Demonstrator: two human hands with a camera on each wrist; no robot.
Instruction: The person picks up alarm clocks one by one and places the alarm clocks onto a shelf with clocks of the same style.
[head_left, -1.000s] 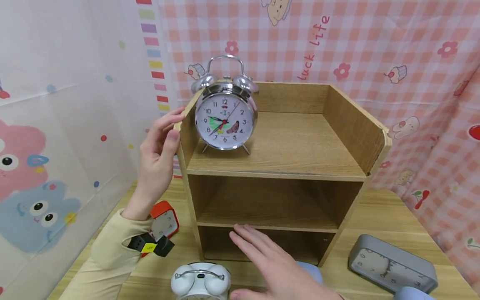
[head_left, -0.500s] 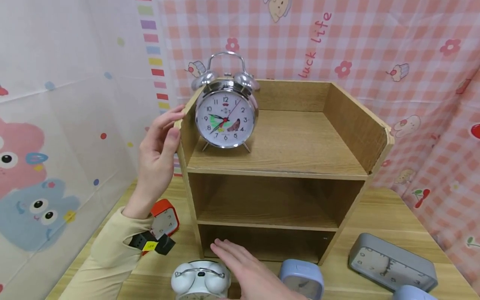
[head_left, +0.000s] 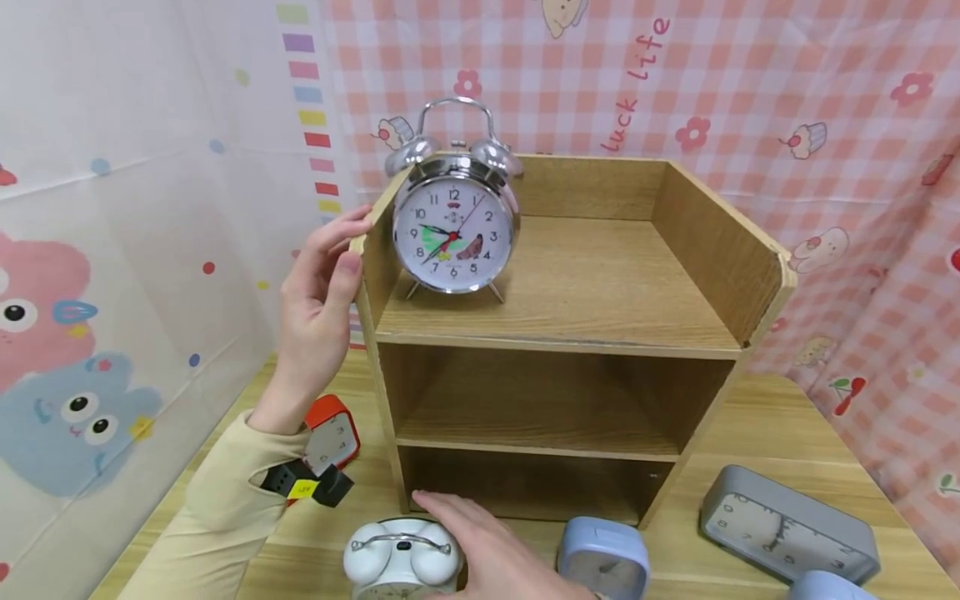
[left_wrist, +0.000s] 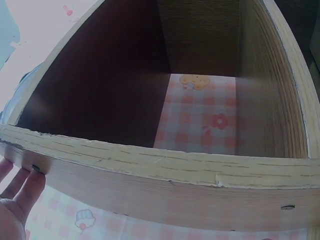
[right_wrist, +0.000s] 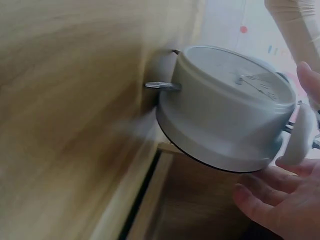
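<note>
A wooden shelf (head_left: 555, 340) stands upright with a silver twin-bell alarm clock (head_left: 453, 233) on its top board, near the left side panel. My left hand (head_left: 315, 308) rests against that panel, thumb by the front edge; the left wrist view shows fingertips (left_wrist: 35, 182) on its outer face. In front of the shelf stands a white twin-bell alarm clock (head_left: 401, 554). My right hand (head_left: 495, 550) is right beside it, fingers spread behind the bells. In the right wrist view, the thumb (right_wrist: 310, 82) is on the dial side and the fingers (right_wrist: 265, 192) are at the back rim.
A red clock (head_left: 333, 433) sits left of the shelf, partly behind my left wrist. At the right are a blue clock (head_left: 603, 554), a grey clock (head_left: 787, 525) and another blue item (head_left: 828, 586) cut off by the frame. Patterned cloth (head_left: 585, 75) hangs behind.
My right hand has moved left and down to the white alarm clock, uncovering the blue clock. The left hand stays at the shelf panel. The view has tilted slightly.
</note>
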